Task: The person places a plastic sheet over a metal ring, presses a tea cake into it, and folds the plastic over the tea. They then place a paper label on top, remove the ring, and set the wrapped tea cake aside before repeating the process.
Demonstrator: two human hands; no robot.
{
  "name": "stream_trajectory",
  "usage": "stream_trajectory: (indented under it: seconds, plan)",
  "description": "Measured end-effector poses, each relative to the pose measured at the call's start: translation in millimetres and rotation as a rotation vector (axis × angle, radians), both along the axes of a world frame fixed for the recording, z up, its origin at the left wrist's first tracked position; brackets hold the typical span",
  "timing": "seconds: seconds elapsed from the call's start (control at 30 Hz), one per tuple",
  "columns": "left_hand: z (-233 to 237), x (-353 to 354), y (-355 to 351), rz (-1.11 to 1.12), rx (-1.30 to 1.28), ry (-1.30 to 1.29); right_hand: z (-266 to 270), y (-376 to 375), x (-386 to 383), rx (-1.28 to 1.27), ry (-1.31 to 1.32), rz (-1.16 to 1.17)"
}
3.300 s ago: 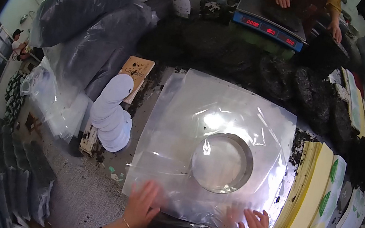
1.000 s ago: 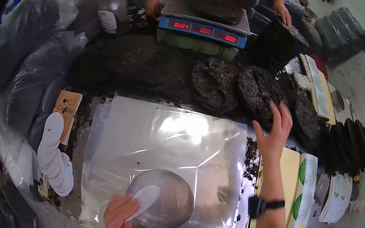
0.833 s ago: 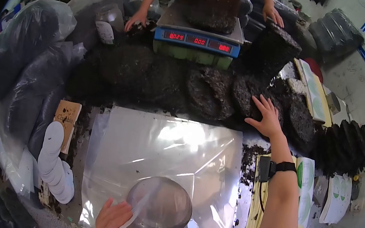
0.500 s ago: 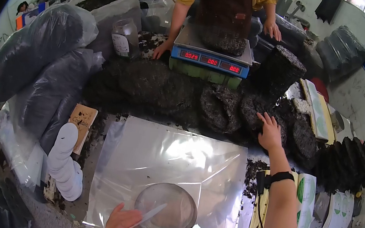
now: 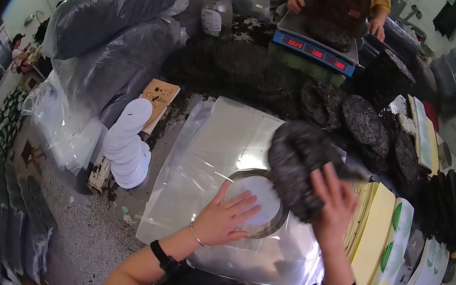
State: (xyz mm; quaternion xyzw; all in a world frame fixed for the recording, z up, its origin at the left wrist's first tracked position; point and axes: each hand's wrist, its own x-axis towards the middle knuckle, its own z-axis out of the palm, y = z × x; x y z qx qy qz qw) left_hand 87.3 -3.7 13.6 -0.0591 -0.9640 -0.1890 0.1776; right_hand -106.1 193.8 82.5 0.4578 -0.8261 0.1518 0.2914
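Note:
My right hand [image 5: 335, 208] grips a dark, rough, round cake of dried seaweed [image 5: 295, 167], tilted and blurred by motion above the clear plastic sheets [image 5: 193, 178]. On those sheets lies a shallow round dish or ring [image 5: 282, 224], with a white paper disc [image 5: 267, 206] inside it. My left hand [image 5: 222, 219] has its fingers spread over the left side of the disc and appears to touch it. The seaweed cake covers the upper right part of the dish. More seaweed cakes [image 5: 365, 124] lie in a row beyond the sheets.
White paper discs [image 5: 128, 145] are piled at the left, near a cardboard piece [image 5: 160, 103]. Yellow and green printed bags [image 5: 384, 242] lie at the right. A digital scale [image 5: 315, 52] stands across the table, with a co-worker [image 5: 340, 6] behind it. Stuffed plastic bags [image 5: 117, 14] fill the left.
My right hand has lifted a seaweed cake from the row and brought it toward me over the dish. My left hand has laid the white disc in the dish. The view has shifted.

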Motion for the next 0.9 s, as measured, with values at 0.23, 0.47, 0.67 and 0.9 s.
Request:
stream_trajectory:
  seconds: [0.23, 0.47, 0.67, 0.9]
  plan:
    - [13.8, 16.5, -29.9, 0.449, 0.866, 0.095, -63.5, -9.9, 99.1, 0.269, -0.343, 0.145]
    - [22.2, -64.6, -24.7, 0.156, 0.091, -0.781, -31.1, -48.5, 35.9, 0.504, -0.956, 0.166]
    - [-20.2, -87.5, -11.0, 0.274, -0.055, -0.982, -110.0, -81.3, 39.9, 0.651, -0.897, 0.040]
    - [-10.3, -69.7, -13.7, 0.225, 0.054, -0.835, -89.6, -71.6, 25.1, 0.419, -1.046, 0.169]
